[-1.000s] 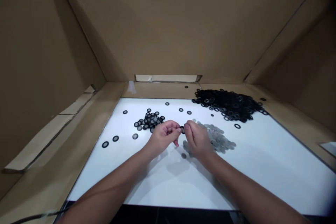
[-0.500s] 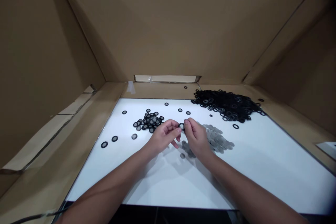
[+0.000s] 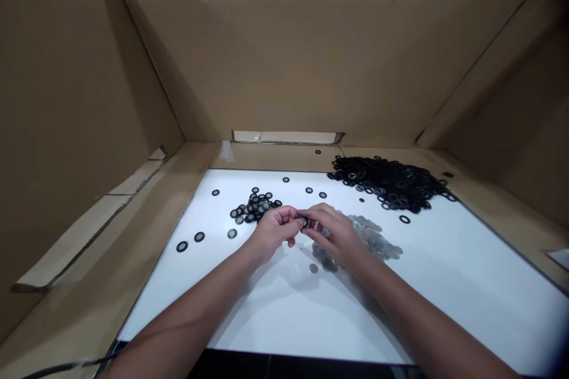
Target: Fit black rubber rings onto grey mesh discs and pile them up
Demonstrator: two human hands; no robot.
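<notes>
My left hand (image 3: 279,230) pinches a small black ring (image 3: 304,222) between thumb and fingers, above the white board (image 3: 284,308). From the other side my right hand (image 3: 334,230) holds the same ring with its fingertips; whether a disc sits inside it is partly hidden. Just behind my left hand lies a pile of black rings with grey centres (image 3: 256,206). A heap of thin grey discs (image 3: 376,240) spreads beneath and beyond my right hand. One loose grey disc (image 3: 313,269) rests in front of that heap.
A large heap of black rings (image 3: 395,183) lies at the back right, with a single ring (image 3: 404,219) in front. Several ringed discs (image 3: 200,237) are scattered at the left and back. Cardboard walls (image 3: 284,65) surround the board, and a black cable (image 3: 66,369) crosses the lower left.
The fingers of my right hand have spread and now reach over the ring, which sits closer to my left hand. The whole view has shifted slightly.
</notes>
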